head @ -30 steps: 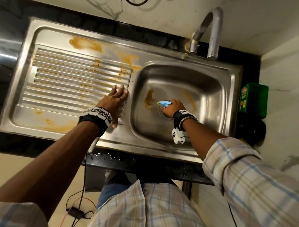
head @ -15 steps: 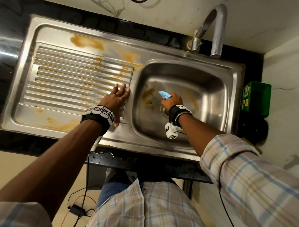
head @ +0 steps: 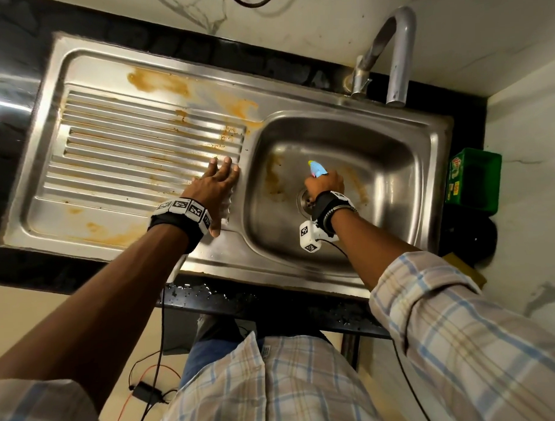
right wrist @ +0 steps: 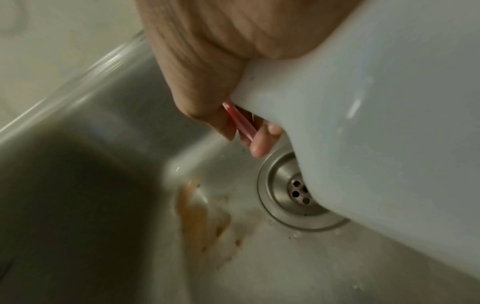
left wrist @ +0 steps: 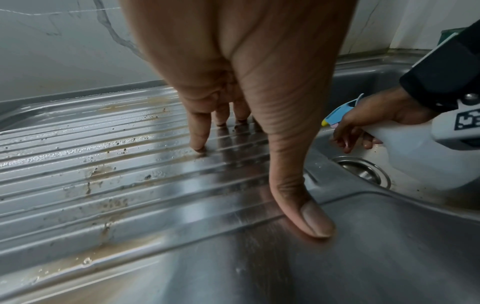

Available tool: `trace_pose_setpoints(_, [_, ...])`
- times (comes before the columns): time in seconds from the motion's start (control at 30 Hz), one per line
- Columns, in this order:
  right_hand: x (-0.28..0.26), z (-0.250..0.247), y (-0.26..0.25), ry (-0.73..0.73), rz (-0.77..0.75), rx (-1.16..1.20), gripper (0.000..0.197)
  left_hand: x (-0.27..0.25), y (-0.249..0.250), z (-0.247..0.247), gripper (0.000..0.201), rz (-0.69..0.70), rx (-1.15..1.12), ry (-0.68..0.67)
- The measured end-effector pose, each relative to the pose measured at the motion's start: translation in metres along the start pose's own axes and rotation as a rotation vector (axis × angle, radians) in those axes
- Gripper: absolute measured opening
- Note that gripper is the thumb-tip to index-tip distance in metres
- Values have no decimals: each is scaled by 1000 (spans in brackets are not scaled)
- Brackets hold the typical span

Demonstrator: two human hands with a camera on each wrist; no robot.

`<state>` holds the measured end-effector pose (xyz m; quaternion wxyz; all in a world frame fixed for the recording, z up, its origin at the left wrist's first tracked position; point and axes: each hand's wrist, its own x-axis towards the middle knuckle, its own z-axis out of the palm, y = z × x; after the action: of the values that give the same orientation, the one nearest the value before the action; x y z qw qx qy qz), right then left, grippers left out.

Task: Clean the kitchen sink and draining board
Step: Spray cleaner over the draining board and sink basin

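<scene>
A steel sink basin (head: 395, 160) with a ribbed draining board (head: 124, 153) on its left carries orange-brown stains (head: 156, 82). My right hand (head: 324, 184) is down in the basin above the drain (right wrist: 280, 189), gripping a white spray bottle (right wrist: 389, 123) with a blue nozzle (head: 315, 168), its fingers curled on the pink trigger (right wrist: 239, 121). The nozzle points at a brown smear (head: 273, 178) on the basin floor. My left hand (head: 219, 184) rests flat on the board's right end, fingertips (left wrist: 198, 144) and thumb touching the metal.
A curved steel tap (head: 393, 55) rises behind the basin. A green box (head: 473, 179) sits on the black counter at the right, against the marble wall. Cables (head: 144, 391) lie on the floor below the counter's front edge.
My right hand has shifted the spray bottle slightly away from me inside the basin, with the nozzle tilted upward-left. My left hand has stayed resting on the draining board.
</scene>
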<state>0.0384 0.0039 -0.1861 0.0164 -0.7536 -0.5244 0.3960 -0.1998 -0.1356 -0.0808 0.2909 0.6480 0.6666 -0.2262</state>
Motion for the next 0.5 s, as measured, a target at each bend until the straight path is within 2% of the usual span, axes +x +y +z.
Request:
trace_pose_setpoints(0.07, [7,-3,13,-20,94,154,49,0,0,0,157,-6,-7,-3])
trace_pose_setpoints(0.17, [12,-13,40,-34,209,209,54,1,1,0,158,-1,-9,0])
trace_pose_setpoints(0.3, [27,-18,74,57,306,333,66,3,0,2,159,8,-26,6])
trace_pose_setpoints(0.4, [5,-40,70,127,442,391,56,2,1,1,159,10,-15,14])
trace_pose_setpoints(0.5, [1,-46,67,112,466,437,47,1,2,-1,158,11,-6,21])
